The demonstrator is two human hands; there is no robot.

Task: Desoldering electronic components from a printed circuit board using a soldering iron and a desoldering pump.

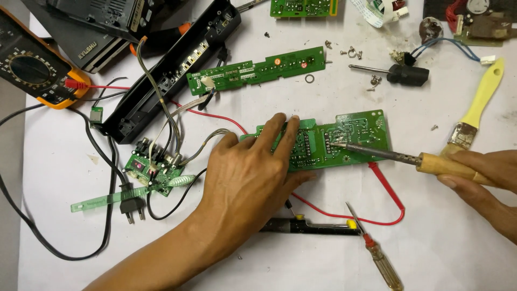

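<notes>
1. At the far left of the white table (463,253), an orange-cased multimeter (33,67) lies with its dial up; black and red leads trail away from it.
2. Just right of it, a long black plastic housing (172,70) lies at a slant, with grey wires running down to a small green board (152,167) beside a black two-pin plug (131,202) and a pale green strip (107,198).
3. The left hand (245,172) lies flat, fingers spread, pressing down the left part of a large green circuit board (353,137), solder side up; its grip is released, closed on nothing.
4. Above it, a narrow green circuit strip (258,69) lies well apart.
5. Below the board, a red wire (388,188) loops past a black tool (307,227) and a screwdriver (379,256) with a clear amber handle.
6. The right hand (482,175) is clenched on the wooden handle of a soldering iron (398,157), whose tip appears to touch the board's right half, though contact is hard to confirm.
7. A yellow-handled brush (479,105) lies just above that hand.
</notes>
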